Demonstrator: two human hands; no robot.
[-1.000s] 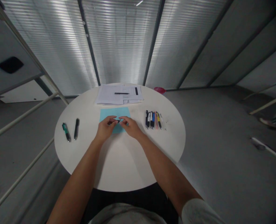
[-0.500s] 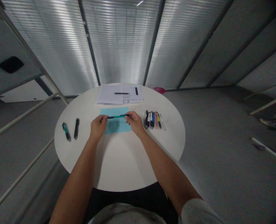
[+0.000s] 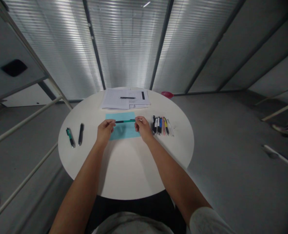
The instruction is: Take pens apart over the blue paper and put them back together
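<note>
A green and black pen is held level between my two hands, above a light blue sheet of paper. My left hand pinches its black end, and my right hand is closed on the end with the clip. The fingertips of both hands partly cover the pen's ends. Right of my right hand lies a row of several pens in black, white, blue, pink and yellow. On the table's left side rest another green and black pen and a black pen.
The round white table carries everything. At its far edge lie white printed papers with a black pen on top. A white metal frame stands on the left, and a pink object shows behind the table.
Both hands have shifted slightly right along with the pen. My right hand's fingers are curled more tightly around the clip end. The other pens and papers keep their places.
</note>
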